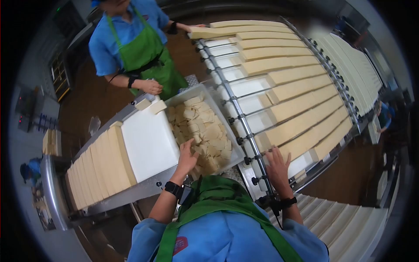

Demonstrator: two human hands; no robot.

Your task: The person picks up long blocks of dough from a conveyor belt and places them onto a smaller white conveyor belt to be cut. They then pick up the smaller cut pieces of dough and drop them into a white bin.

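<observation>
My left hand [187,158] hangs over the near left side of a white bin [238,159] with its fingers apart and nothing in them. Inside the bin lies a heap of pale yellow, dough-like scraps [203,126]. On the slatted conveyor, my right hand [277,168] is spread open at the near end of a long pale yellow strip [305,135], fingertips right at its edge. More long strips [297,105] lie side by side beyond it, separated by thin rods. A metal rail [244,131] runs along the conveyor's left side.
Across the bin, a co-worker in a green apron [142,52] has one hand by small cut pieces [157,107] and the other on a far strip. At left, a white belt [148,144] carries several upright slabs [100,161]. Ridged white panels [336,222] lie at lower right.
</observation>
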